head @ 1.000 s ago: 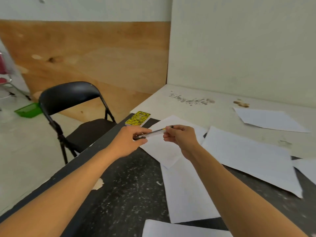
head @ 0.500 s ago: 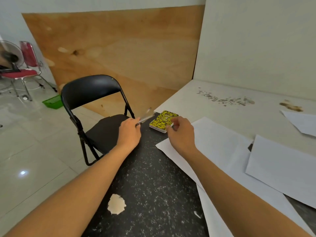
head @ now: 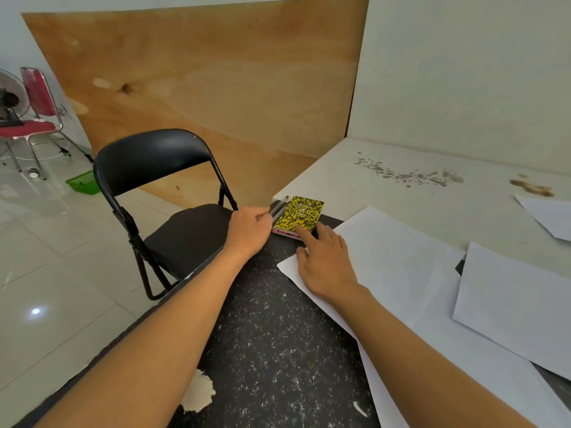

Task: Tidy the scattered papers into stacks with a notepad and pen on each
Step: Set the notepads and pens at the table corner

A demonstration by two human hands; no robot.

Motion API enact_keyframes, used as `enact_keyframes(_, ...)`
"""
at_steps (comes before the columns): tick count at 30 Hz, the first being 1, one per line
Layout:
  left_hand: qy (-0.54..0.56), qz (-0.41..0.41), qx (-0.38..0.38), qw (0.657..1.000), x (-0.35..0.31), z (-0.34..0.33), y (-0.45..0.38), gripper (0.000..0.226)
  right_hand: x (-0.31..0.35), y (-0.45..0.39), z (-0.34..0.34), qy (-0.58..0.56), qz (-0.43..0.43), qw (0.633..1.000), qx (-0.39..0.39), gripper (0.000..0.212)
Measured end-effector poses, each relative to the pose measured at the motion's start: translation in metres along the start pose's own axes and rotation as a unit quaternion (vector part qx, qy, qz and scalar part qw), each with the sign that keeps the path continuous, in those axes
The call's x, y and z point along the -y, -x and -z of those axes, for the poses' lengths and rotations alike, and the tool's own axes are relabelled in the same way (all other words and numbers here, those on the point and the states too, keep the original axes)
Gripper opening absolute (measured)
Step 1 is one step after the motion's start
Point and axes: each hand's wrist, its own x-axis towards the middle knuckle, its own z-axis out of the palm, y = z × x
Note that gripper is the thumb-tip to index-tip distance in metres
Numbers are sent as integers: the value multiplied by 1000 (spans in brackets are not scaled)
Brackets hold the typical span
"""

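While the left hand (head: 250,231) pinches the pens (head: 277,209) just left of the yellow notepad (head: 299,214) at the table's (head: 278,350) corner, the right hand (head: 327,264) rests flat, fingertip on the cover. Better to steady the notepad and lift one pen cleanly; papers (head: 401,273) lie unstacked.

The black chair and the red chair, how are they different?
The black chair stands close, right beside the dark table; the red chair is far off at the left wall. The black chair has black legs; the red chair has shiny metal ones. The black chair's seat is bare, while a fan sits on the red chair. Both have a padded seat and back.
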Motion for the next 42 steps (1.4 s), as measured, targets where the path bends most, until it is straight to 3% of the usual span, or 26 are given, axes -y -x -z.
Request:
enact_keyframes(5, 50, 18, 9, 999, 6, 3, -2, 41, 4, 4, 2, 7, 15, 999, -31, 44)
enact_keyframes(16, 25, -10, 55, 998, 18, 7, 0, 61, 7, 5, 6, -3, 26, 999, -46, 38)
enact_keyframes(29, 19, -15, 44, 999, 16, 7, 6, 53, 10, 7, 9, -26, 9, 999, -40, 42)
enact_keyframes(36, -103, -204, -61, 972, 5, 7, 24, 31, 16, -3, 57, -250, -96, 963, 16, 56)
enact_keyframes(42, -112, -326, -62, 937, -56, -7, 55, 20, -24, 54, 112, -286, -146, 945, -68, 49)
